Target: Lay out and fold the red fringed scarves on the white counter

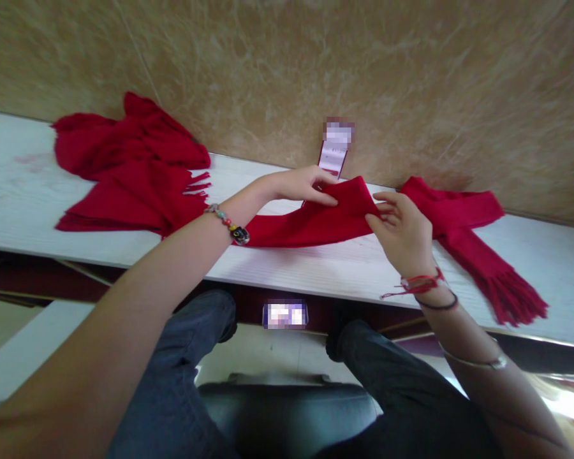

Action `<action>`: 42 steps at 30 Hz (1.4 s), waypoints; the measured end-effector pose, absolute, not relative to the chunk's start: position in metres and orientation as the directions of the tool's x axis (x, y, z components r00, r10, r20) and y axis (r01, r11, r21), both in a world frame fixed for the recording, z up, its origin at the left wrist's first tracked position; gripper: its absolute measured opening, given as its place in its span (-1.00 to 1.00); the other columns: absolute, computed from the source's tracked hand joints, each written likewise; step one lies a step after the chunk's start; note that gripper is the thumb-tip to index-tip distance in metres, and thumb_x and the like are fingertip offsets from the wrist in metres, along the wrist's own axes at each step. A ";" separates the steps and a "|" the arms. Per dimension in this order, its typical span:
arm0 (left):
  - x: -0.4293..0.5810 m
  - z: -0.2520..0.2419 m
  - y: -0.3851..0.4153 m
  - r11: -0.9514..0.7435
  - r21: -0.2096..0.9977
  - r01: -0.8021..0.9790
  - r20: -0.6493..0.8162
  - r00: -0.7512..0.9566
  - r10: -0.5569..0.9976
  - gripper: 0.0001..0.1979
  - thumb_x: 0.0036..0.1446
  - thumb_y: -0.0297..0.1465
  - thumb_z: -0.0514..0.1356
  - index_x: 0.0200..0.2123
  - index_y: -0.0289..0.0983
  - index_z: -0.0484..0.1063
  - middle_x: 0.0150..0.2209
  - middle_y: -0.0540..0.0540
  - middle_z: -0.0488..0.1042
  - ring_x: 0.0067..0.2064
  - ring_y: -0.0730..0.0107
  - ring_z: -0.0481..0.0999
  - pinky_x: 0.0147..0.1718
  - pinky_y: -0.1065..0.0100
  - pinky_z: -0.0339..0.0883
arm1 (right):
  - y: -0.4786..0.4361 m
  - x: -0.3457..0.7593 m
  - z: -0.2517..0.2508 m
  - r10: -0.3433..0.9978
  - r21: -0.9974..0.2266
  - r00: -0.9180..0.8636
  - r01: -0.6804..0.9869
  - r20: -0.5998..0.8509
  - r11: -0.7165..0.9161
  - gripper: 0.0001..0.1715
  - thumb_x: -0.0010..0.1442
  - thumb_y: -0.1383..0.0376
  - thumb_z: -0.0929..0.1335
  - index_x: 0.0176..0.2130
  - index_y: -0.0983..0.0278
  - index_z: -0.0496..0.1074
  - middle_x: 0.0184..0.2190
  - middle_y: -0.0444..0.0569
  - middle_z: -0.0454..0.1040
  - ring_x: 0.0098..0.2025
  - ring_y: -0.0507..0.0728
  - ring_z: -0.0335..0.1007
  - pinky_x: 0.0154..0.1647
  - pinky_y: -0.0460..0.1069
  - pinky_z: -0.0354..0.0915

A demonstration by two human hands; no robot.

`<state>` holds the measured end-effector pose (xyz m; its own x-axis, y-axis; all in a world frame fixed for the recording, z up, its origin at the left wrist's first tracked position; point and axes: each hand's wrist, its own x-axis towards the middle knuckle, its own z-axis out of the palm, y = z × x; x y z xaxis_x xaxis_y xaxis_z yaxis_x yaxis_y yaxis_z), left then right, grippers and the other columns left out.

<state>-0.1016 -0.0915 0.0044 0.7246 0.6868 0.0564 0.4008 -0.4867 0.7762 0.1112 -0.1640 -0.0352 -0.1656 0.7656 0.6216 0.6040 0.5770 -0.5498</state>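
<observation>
A red scarf runs across the white tabletop in front of me, folded flat, and its right end is lifted. My left hand holds the upper edge of that raised end, with its fingers at the cloth and some fingertips hidden. At the scarf's right edge, my right hand pinches the cloth between thumb and fingers. To the left, the strip meets a spread of red cloth with fringe; my left forearm hides part of the join.
A crumpled red cloth heap lies at the back left. Another fringed red scarf lies crossed over itself at the right. A phone leans against the marbled wall. Below the white table is a second lit screen.
</observation>
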 end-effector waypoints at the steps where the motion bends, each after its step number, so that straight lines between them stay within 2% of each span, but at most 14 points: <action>1: -0.102 0.005 -0.091 -0.453 0.799 0.395 0.046 0.711 0.702 -0.65 -0.05 -0.24 0.22 -0.17 -0.26 0.49 -0.20 -0.01 0.51 -0.09 0.26 0.42 -0.16 0.35 0.23 | -0.159 0.114 -0.034 0.789 -0.605 -0.171 0.553 0.591 0.573 -0.66 0.11 0.27 0.31 -0.07 0.22 0.34 -0.32 -0.03 0.50 -0.23 0.14 0.48 -0.24 0.07 0.44; 4: -0.097 0.005 -0.087 -0.379 0.849 0.367 -0.004 0.723 0.691 -0.60 -0.01 -0.19 0.19 -0.10 -0.24 0.45 -0.16 -0.02 0.51 -0.09 0.29 0.43 -0.17 0.37 0.24 | -0.146 0.119 -0.031 0.839 -0.738 -0.203 0.402 0.506 0.542 -0.60 0.08 0.21 0.35 -0.06 0.22 0.36 -0.33 -0.04 0.51 -0.25 0.14 0.48 -0.24 0.09 0.45; 8: -0.090 -0.010 -0.075 -0.407 0.852 0.331 -0.020 0.796 0.605 -0.52 -0.05 -0.14 0.23 -0.07 -0.24 0.38 -0.08 -0.07 0.47 -0.06 0.28 0.42 -0.12 0.36 0.26 | -0.135 0.120 -0.032 0.871 -0.803 -0.206 0.336 0.447 0.492 -0.66 0.01 0.15 0.39 -0.20 0.23 0.44 -0.44 -0.09 0.50 -0.36 0.13 0.48 -0.34 0.07 0.46; 12: -0.086 -0.031 -0.067 -0.421 0.857 0.297 0.031 0.786 0.618 -0.44 -0.19 -0.21 0.33 -0.08 -0.19 0.29 -0.03 -0.08 0.43 -0.05 0.29 0.41 -0.13 0.34 0.28 | -0.132 0.123 -0.039 0.868 -0.758 -0.133 0.436 0.478 0.484 -0.71 -0.02 0.14 0.39 -0.28 0.24 0.46 -0.53 -0.12 0.46 -0.48 0.09 0.42 -0.49 0.00 0.40; 15: -0.083 -0.037 -0.067 -0.446 0.856 0.263 0.098 0.764 0.638 -0.56 -0.18 -0.24 0.31 -0.19 -0.24 0.32 -0.08 -0.08 0.44 -0.07 0.31 0.41 -0.12 0.33 0.25 | -0.132 0.127 -0.042 0.862 -0.708 -0.064 0.541 0.503 0.454 -0.76 -0.02 0.18 0.38 -0.32 0.26 0.45 -0.53 -0.11 0.44 -0.49 0.07 0.40 -0.49 -0.01 0.37; 18: -0.081 -0.035 -0.071 -0.499 0.821 0.277 0.122 0.769 0.628 -0.67 -0.13 -0.23 0.26 -0.31 -0.29 0.37 -0.18 -0.06 0.46 -0.12 0.33 0.41 -0.13 0.34 0.23 | -0.129 0.131 -0.046 0.876 -0.711 -0.060 0.559 0.479 0.426 -0.78 -0.01 0.20 0.37 -0.31 0.26 0.43 -0.52 -0.12 0.42 -0.51 0.06 0.39 -0.51 -0.02 0.34; 23: -0.088 -0.025 -0.080 -0.439 0.815 0.379 0.026 0.733 0.680 -0.65 -0.06 -0.15 0.19 -0.31 -0.31 0.42 -0.30 -0.03 0.47 -0.24 0.37 0.41 -0.23 0.37 0.24 | -0.129 0.131 -0.050 0.879 -0.756 -0.187 0.451 0.438 0.474 -0.70 0.05 0.21 0.34 -0.17 0.22 0.33 -0.48 -0.14 0.43 -0.49 0.05 0.40 -0.52 -0.06 0.33; 26: -0.093 -0.019 -0.079 -0.386 0.834 0.394 -0.042 0.744 0.667 -0.60 -0.02 -0.10 0.16 -0.22 -0.27 0.45 -0.25 -0.04 0.49 -0.20 0.36 0.42 -0.22 0.39 0.25 | -0.133 0.129 -0.049 0.854 -0.733 -0.171 0.448 0.492 0.512 -0.62 0.08 0.27 0.31 -0.06 0.19 0.29 -0.44 -0.15 0.44 -0.48 0.02 0.39 -0.51 -0.08 0.31; 28: -0.092 -0.019 -0.073 -0.376 0.829 0.414 -0.094 0.766 0.637 -0.56 0.00 -0.07 0.13 -0.13 -0.21 0.45 -0.17 -0.03 0.50 -0.15 0.35 0.42 -0.20 0.39 0.26 | -0.133 0.130 -0.049 0.844 -0.694 -0.172 0.499 0.508 0.519 -0.68 0.08 0.32 0.30 -0.10 0.20 0.35 -0.41 -0.13 0.45 -0.47 0.01 0.37 -0.51 -0.09 0.29; 31: -0.081 -0.026 -0.064 -0.447 0.693 0.566 -0.188 0.740 0.646 -0.52 0.03 -0.06 0.07 -0.07 -0.20 0.44 -0.09 -0.06 0.49 -0.11 0.33 0.41 -0.16 0.41 0.25 | -0.127 0.135 -0.060 0.888 -0.653 -0.207 0.613 0.410 0.445 -0.76 0.07 0.38 0.27 -0.26 0.23 0.48 -0.43 -0.12 0.49 -0.50 0.01 0.34 -0.52 -0.08 0.28; 33: -0.070 -0.033 -0.063 -0.497 0.470 0.730 -0.272 0.655 0.705 -0.49 0.04 -0.07 0.06 -0.04 -0.25 0.43 -0.06 -0.13 0.49 -0.12 0.29 0.41 -0.15 0.40 0.24 | -0.121 0.140 -0.071 0.935 -0.638 -0.227 0.685 0.274 0.353 -0.74 0.05 0.42 0.27 -0.30 0.26 0.52 -0.48 -0.11 0.51 -0.53 0.03 0.34 -0.49 -0.05 0.31; 36: -0.058 -0.041 -0.070 -0.498 0.200 0.844 -0.250 0.536 0.806 -0.36 0.07 -0.03 0.05 0.13 -0.29 0.28 0.03 -0.30 0.41 -0.06 0.13 0.41 -0.10 0.29 0.24 | -0.114 0.148 -0.087 0.951 -0.578 -0.265 0.756 0.161 0.308 -0.74 0.01 0.46 0.31 -0.31 0.30 0.55 -0.38 -0.03 0.57 -0.40 0.08 0.44 -0.31 0.00 0.37; 39: -0.056 -0.043 -0.084 -0.474 0.080 0.877 -0.183 0.481 0.858 -0.30 0.13 -0.01 0.01 0.22 -0.31 0.14 0.11 -0.43 0.29 0.03 -0.09 0.36 -0.04 0.09 0.21 | -0.113 0.151 -0.092 0.949 -0.544 -0.281 0.778 0.146 0.314 -0.73 0.01 0.43 0.35 -0.24 0.32 0.55 -0.27 0.03 0.58 -0.34 0.09 0.48 -0.24 0.00 0.39; 42: -0.063 -0.046 -0.102 -0.445 0.063 0.893 -0.127 0.450 0.884 -0.32 0.18 -0.01 -0.06 0.27 -0.24 0.06 0.20 -0.42 0.17 0.11 -0.18 0.27 0.03 -0.05 0.11 | -0.117 0.149 -0.090 0.951 -0.511 -0.288 0.803 0.117 0.306 -0.68 0.02 0.41 0.37 -0.17 0.30 0.54 -0.29 0.00 0.58 -0.43 0.06 0.47 -0.30 -0.02 0.40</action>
<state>-0.0627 -0.1021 -0.0462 0.4496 0.8842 -0.1265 0.8932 -0.4451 0.0634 0.1493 -0.1169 -0.0904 -0.2879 0.9505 0.1166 0.8031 0.3060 -0.5114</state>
